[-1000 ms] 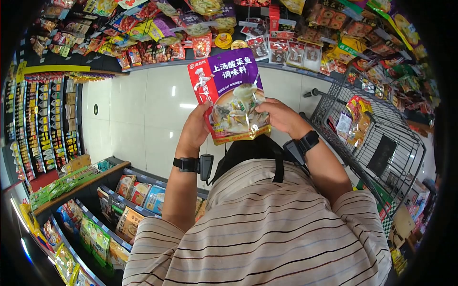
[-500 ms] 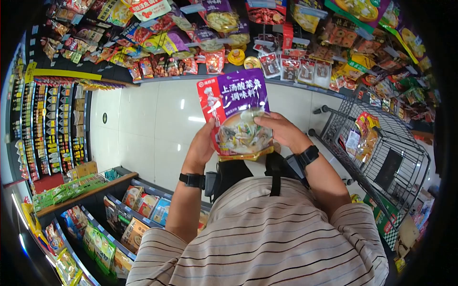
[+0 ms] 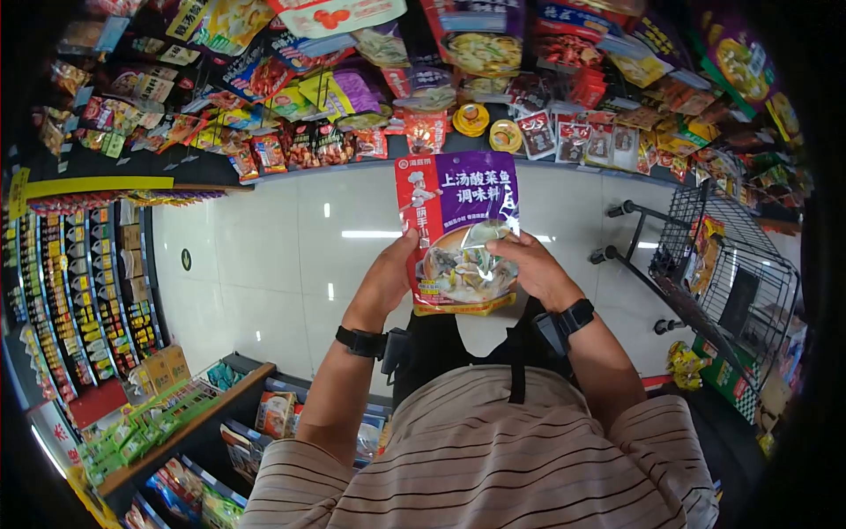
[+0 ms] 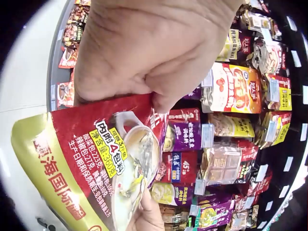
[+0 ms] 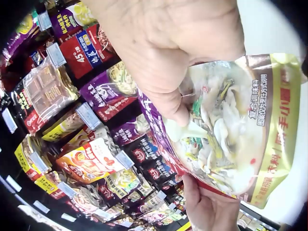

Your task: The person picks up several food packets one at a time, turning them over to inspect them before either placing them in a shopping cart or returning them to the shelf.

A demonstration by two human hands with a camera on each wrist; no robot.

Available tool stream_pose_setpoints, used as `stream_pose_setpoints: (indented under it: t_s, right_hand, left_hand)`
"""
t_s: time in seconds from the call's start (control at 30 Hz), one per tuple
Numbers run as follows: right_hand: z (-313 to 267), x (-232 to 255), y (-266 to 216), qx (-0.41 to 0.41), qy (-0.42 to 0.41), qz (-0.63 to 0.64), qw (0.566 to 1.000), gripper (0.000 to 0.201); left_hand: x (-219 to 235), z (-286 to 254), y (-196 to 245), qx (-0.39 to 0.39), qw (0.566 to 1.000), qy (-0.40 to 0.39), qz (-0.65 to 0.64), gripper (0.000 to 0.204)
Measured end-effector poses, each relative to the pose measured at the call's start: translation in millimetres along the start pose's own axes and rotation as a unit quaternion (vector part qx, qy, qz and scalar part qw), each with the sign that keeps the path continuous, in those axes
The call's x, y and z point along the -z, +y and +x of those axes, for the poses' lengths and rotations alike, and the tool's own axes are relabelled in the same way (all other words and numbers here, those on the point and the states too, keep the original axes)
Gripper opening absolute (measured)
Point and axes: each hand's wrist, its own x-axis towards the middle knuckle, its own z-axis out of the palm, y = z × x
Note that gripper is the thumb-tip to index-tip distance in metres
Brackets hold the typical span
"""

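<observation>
A purple and red packet of fish seasoning (image 3: 471, 207) is held upright in front of the body, its printed face toward the head camera. The left hand (image 3: 385, 275) grips its left edge, thumb on the front and the other fingers behind, out of sight in the head view. On the opposite edge the right hand (image 3: 539, 269) pinches the packet, its thumb lying over the pictured bowl. The left wrist view shows the gold bottom strip (image 4: 48, 168) of the packet close up. In the right wrist view the right thumb (image 5: 175, 113) presses on the glossy front.
Shelves of hanging seasoning packets (image 3: 352, 93) run across the far side. A wire shopping cart (image 3: 736, 286) with a packet inside stands at the right. Bottle racks (image 3: 75, 291) line the left, and a low shelf with a wooden edge (image 3: 189, 428) is at lower left. Pale floor tiles (image 3: 308, 212) lie between.
The packet and both hands have moved down and to the right in the head view, still gripping both edges. The right thumb sits farther in over the front. The surroundings have shifted as the head moved.
</observation>
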Motion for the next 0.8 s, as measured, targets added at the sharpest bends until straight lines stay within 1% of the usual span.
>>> stream_pose_setpoints:
  t_s: [0.07, 0.13, 0.17, 0.27, 0.3, 0.37, 0.43, 0.47, 0.53, 0.67, 0.73, 0.8]
  right_hand:
    - [20, -28, 12, -0.007, 0.015, 0.013, 1.000, 0.031]
    - [34, -54, 13, -0.021, 0.023, 0.029, 0.999, 0.030]
    - [38, -67, 12, -0.032, 0.069, -0.001, 0.997, 0.027]
    - [79, -56, 44, 0.009, 0.053, 0.047, 0.997, 0.033]
    - [89, -54, 47, 0.017, 0.041, 0.055, 0.997, 0.030]
    - [102, -53, 44, 0.004, 0.037, 0.064, 0.997, 0.028]
    - [114, -48, 40, 0.001, 0.020, 0.071, 0.997, 0.026]
    - [119, -47, 36, -0.016, 0.035, 0.075, 0.996, 0.025]
    - [139, -34, 38, -0.031, 0.051, 0.041, 0.997, 0.024]
    - [165, -17, 42, -0.058, 0.061, 0.046, 0.995, 0.030]
    - [173, -14, 39, -0.074, 0.066, 0.051, 0.994, 0.031]
    - [182, -8, 40, -0.064, 0.051, 0.044, 0.996, 0.031]
  left_hand:
    - [42, 9, 13, 0.022, 1.000, 0.006, 0.011, 0.045]
    - [67, 24, 32, 0.036, 0.999, 0.009, 0.014, 0.045]
    - [75, 28, 39, 0.046, 0.999, 0.015, 0.008, 0.043]
    - [103, 49, 46, 0.072, 0.997, 0.028, -0.004, 0.042]
    - [110, 58, 46, 0.077, 0.997, 0.028, -0.006, 0.042]
    - [117, 71, 46, 0.093, 0.995, 0.032, -0.006, 0.043]
    - [122, 87, 42, 0.093, 0.995, 0.021, -0.027, 0.043]
    - [127, 96, 40, 0.090, 0.995, 0.016, -0.037, 0.044]
    - [131, 110, 35, 0.089, 0.995, 0.018, -0.042, 0.045]
    - [140, 134, 23, 0.102, 0.993, 0.026, -0.048, 0.045]
    - [136, 141, 26, 0.100, 0.994, 0.029, -0.039, 0.045]
    - [138, 149, 22, 0.090, 0.995, 0.029, -0.038, 0.047]
